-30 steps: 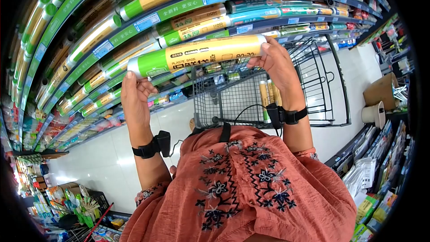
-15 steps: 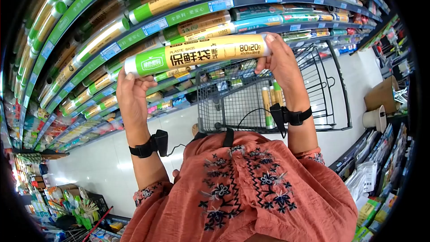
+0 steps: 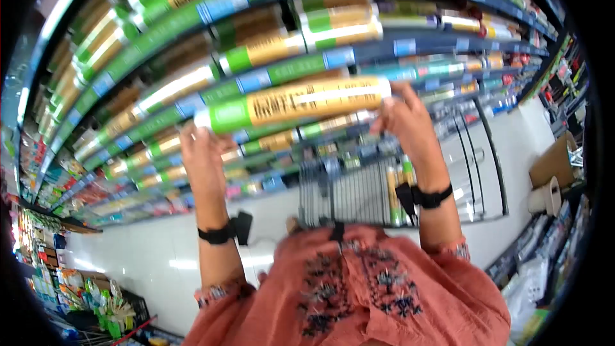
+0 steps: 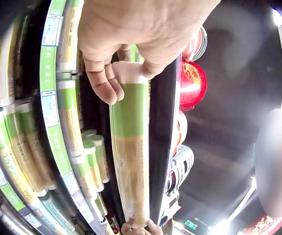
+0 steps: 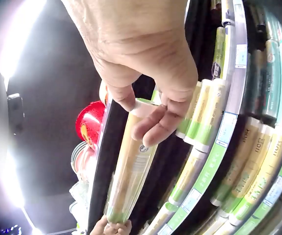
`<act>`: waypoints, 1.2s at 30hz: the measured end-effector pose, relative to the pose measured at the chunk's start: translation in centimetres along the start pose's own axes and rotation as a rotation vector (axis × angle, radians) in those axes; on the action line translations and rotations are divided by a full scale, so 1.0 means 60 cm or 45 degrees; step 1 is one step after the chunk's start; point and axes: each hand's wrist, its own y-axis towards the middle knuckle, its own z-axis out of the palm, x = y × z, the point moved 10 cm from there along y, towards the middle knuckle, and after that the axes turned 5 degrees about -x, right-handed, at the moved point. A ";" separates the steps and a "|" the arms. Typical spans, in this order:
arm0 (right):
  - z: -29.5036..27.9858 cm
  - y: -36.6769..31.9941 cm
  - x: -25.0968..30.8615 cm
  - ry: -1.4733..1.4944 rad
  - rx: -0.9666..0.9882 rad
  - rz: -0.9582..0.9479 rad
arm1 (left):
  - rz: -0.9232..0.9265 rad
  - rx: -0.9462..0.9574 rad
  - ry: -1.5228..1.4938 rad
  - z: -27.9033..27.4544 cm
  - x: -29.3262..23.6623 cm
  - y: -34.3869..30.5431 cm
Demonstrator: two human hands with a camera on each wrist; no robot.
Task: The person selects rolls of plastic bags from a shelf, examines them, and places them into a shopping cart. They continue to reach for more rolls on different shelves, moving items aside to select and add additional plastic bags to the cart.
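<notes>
A roll of plastic bags (image 3: 295, 104), green at one end and yellow along the rest, is held level in front of the shelves. My left hand (image 3: 206, 154) grips its green end; in the left wrist view the thumb and curled fingers (image 4: 106, 88) pinch the white cap. At the yellow end my right hand (image 3: 407, 118) holds on, and the right wrist view shows its thumb and fingers (image 5: 160, 127) around that white tip. The printing on the roll is blurred in the head view.
Shelves (image 3: 275, 70) packed with similar rolls curve across the front and left. Below my hands stands a wire shopping cart (image 3: 346, 195) with a few rolls (image 3: 394, 198) upright in it. At the right are a cardboard box (image 3: 552, 161) and a beige bin (image 3: 544, 197).
The head view has tilted upward, so shelves, cart and hands appear lower. Both hands still hold the roll, which has turned a little, its print facing differently than a second ago.
</notes>
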 end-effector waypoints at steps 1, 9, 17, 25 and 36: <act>0.002 0.006 0.002 0.077 0.007 -0.014 | 0.008 -0.015 0.002 0.009 -0.012 0.002; 0.079 0.057 0.185 -0.045 0.062 -0.429 | 0.299 0.066 0.085 0.063 -0.176 0.078; 0.177 0.175 0.355 -0.065 0.134 -0.784 | 0.620 0.070 0.323 0.101 -0.326 0.224; 0.274 0.315 0.423 -0.109 0.155 -0.852 | 0.853 0.010 0.552 0.093 -0.396 0.389; 0.323 0.405 0.418 -0.146 0.112 -0.886 | 1.063 -0.092 0.807 0.083 -0.413 0.517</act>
